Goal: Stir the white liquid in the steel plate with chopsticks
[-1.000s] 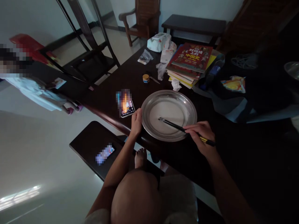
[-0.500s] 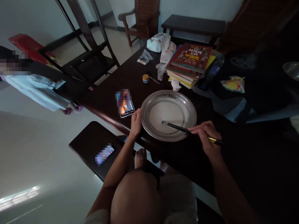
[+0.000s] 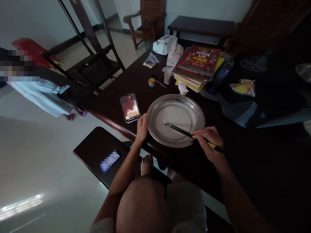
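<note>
Gripping slim dark chopsticks [image 3: 181, 130], round shiny metal pan [image 3: 198, 111]

A big round shiny metal plate [image 3: 194, 111] with thin white liquid in it sits flat on the dark table near the edge, and two dark chopsticks [image 3: 179, 130] with yellow ends lie slanted, their tips in the liquid.
</note>
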The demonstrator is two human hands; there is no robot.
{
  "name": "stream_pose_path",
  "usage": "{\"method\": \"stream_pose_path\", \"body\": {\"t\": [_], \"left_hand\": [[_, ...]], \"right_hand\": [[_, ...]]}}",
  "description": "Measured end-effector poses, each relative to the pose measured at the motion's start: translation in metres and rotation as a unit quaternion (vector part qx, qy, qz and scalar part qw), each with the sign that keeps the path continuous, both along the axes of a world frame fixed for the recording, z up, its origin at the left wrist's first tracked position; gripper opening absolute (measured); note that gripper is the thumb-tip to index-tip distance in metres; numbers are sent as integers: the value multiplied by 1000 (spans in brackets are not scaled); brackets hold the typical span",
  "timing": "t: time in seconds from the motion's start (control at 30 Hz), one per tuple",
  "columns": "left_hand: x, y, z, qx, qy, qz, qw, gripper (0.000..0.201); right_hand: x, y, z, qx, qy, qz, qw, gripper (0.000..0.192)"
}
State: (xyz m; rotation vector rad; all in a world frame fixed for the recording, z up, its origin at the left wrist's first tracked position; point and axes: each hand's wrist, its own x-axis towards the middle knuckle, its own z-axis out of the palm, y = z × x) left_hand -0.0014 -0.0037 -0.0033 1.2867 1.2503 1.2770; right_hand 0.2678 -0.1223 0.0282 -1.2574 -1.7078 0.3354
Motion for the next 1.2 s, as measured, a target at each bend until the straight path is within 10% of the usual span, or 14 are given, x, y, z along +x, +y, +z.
{"method": "stream_pose_path", "body": {"t": [1.2], "left_hand": [[0,-2,7,-16,0,6,1000,53]], "right_hand": [[0,-1,0,-2,0,0,1000,21]]}}
